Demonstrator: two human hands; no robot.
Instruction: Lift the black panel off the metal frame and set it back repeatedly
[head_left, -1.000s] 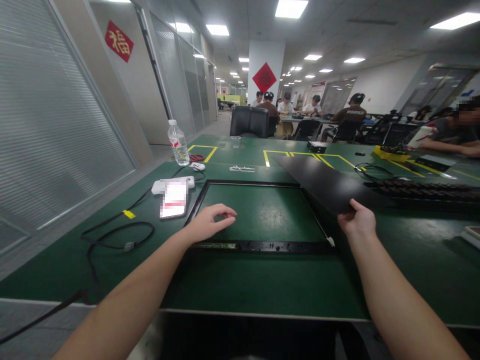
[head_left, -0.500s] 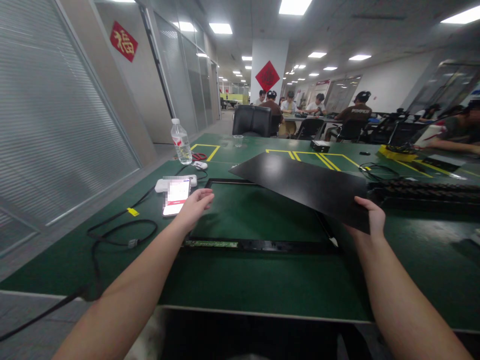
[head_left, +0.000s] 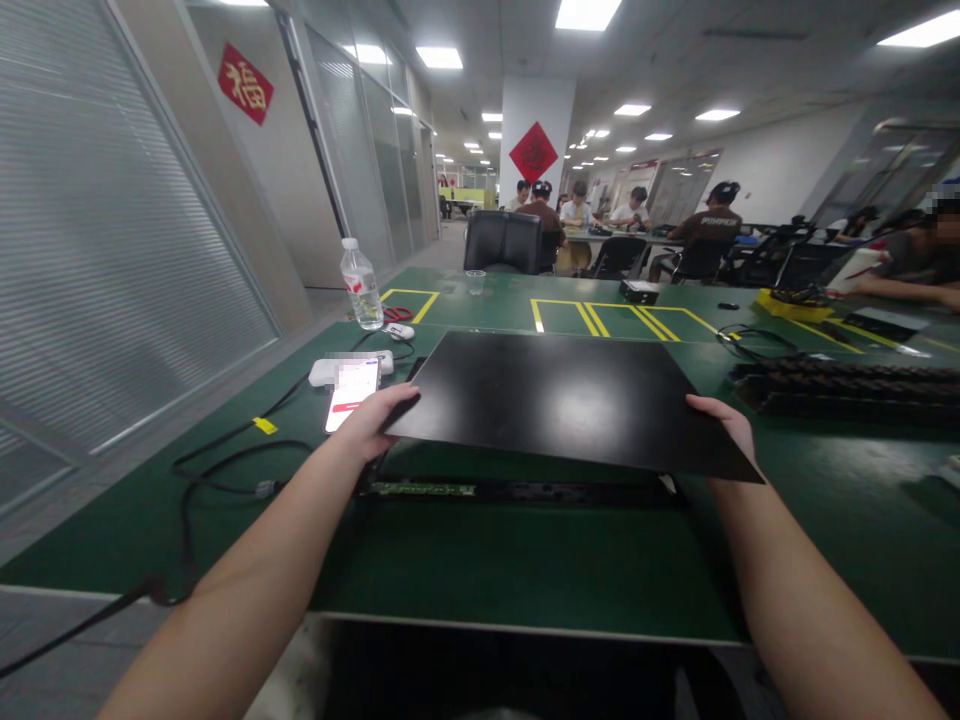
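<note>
Both hands are on the black panel [head_left: 570, 400]: my left hand [head_left: 371, 415] grips its near left corner and my right hand [head_left: 724, 425] grips the right edge, thumb on top. I see the panel held nearly flat just above the black frame [head_left: 525, 491] lying on the green table [head_left: 525, 570]; only the frame's near bar shows. A phone [head_left: 351, 382] lies just beside my left hand, a cable [head_left: 225, 462] further left, a water bottle [head_left: 361, 285] farther back.

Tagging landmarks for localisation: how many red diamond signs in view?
2. One red diamond sign is on the left wall. The second is on the white pillar behind the black chair. Others may be hidden further back.
</note>
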